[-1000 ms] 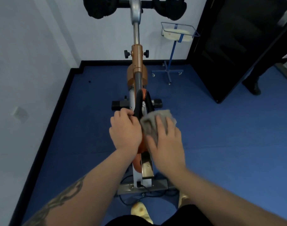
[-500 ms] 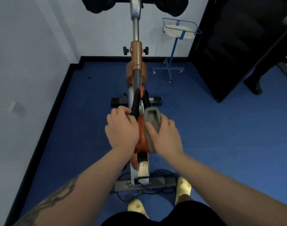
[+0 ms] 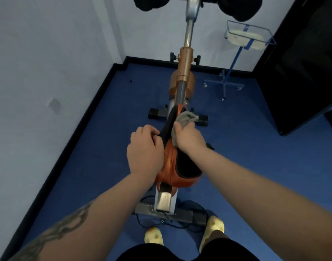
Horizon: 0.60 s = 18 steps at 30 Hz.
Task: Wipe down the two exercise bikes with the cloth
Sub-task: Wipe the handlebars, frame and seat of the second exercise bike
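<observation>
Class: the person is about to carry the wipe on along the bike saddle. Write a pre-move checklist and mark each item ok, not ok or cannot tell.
1. Right hand grips the grey cloth: ok.
2. Cloth touches the saddle: ok.
3. Left hand steadies the saddle's left side: ok.
4. Cloth damp enough: cannot tell.
5. Feet clear of the cable on the floor: ok.

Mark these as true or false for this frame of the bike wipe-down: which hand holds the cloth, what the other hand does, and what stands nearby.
1. The right hand grips the crumpled grey cloth. True.
2. The left hand hangs free of the bike. False: it holds the left side of the orange and black saddle.
3. The cloth lies on the blue floor. False: it is against the saddle's nose.
4. A blue wheeled stand with a wire basket stands by the white wall. True.
</observation>
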Available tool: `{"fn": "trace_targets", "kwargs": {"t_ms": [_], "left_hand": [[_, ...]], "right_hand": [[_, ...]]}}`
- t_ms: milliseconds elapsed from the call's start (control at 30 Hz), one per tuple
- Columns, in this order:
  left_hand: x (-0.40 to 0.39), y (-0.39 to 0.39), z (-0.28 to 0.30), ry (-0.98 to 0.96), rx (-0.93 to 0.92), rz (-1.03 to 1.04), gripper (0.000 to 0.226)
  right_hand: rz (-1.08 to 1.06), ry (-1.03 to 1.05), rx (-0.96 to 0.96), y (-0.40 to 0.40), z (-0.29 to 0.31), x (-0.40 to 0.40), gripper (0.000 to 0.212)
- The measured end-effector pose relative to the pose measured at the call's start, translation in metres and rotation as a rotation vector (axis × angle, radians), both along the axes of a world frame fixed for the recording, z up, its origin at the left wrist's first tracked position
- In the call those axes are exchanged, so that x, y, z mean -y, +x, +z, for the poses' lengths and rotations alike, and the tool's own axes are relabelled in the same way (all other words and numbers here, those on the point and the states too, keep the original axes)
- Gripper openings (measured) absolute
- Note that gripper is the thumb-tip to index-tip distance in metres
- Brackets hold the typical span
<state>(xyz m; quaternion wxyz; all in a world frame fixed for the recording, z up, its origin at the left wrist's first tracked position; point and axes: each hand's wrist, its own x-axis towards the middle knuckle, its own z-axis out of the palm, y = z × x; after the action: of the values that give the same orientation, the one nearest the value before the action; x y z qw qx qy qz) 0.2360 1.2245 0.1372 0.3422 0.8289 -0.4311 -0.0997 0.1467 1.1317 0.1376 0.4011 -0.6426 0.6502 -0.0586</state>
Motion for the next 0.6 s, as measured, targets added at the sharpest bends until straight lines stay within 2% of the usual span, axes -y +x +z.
{"fn": "trace_targets", "kwargs": {"t_ms": [133,167,267,333,367,433,533,600], "left_hand": [[0.001,0.000,-0.002,-0.001,-0.004,0.031,0.010],[0.002,-0.001,-0.003,0.007,0.006,0.034,0.010],[0.001,-0.001,-0.007,0.026,0.007,0.068,0.012],[0.000,0.000,-0.008,0.022,-0.023,0.108,0.016],[-0.001,0.000,-0.008,0.015,-0.043,0.124,0.018],[-0.002,0.000,-0.008,-0.002,-0.073,0.148,0.021],[-0.002,0.001,-0.009,-0.005,-0.041,0.177,0.019],[-0.003,0.000,-0.012,-0.045,-0.005,0.252,0.017]], "right_hand": [[0.217,-0.327,-0.008,-0.024,-0.007,-0.046,0.068],[0.229,-0.325,0.008,-0.024,-0.010,-0.041,0.071],[0.085,-0.133,0.101,0.000,-0.014,0.008,0.070],[-0.003,-0.112,0.203,0.017,-0.013,0.042,0.058],[0.019,-0.144,0.210,0.022,-0.013,0.056,0.052],[0.223,-0.274,0.120,0.023,-0.011,0.067,0.045],[0.785,-0.688,-0.073,0.010,-0.015,0.058,0.050],[1.080,-0.727,0.030,0.002,-0.016,0.054,0.052]]}}
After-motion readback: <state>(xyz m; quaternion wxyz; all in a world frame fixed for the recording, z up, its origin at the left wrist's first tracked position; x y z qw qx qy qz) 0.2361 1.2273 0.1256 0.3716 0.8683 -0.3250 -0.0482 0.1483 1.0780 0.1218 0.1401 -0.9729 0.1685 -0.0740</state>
